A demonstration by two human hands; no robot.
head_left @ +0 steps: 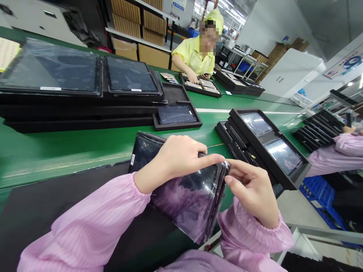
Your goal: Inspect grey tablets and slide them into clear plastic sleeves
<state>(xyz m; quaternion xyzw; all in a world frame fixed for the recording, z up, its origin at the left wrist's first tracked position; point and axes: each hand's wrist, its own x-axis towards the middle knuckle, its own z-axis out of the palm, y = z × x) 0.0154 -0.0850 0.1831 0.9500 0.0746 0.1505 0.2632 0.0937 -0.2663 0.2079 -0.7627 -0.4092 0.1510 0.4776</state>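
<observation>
A stack of black tablet screens (187, 200) in clear plastic film stands tilted in front of me above a dark mat (70, 200). My left hand (181, 156) lies over its top edge, with the thumb stretched towards the upper right corner and the other fingers hidden behind. At that corner my right hand (252, 189) pinches the edges of the screens between thumb and fingers. Another black screen (138, 151) with a white label shows behind my left wrist.
Black trays with filmed screens (62, 68) are piled at the left. A smaller tray (198, 122) adjoins them. Tilted trays (265, 141) lie at the right on the green bench (113, 141). Across it a person in yellow (195, 53) handles parts; a pink sleeve (331, 155) reaches in right.
</observation>
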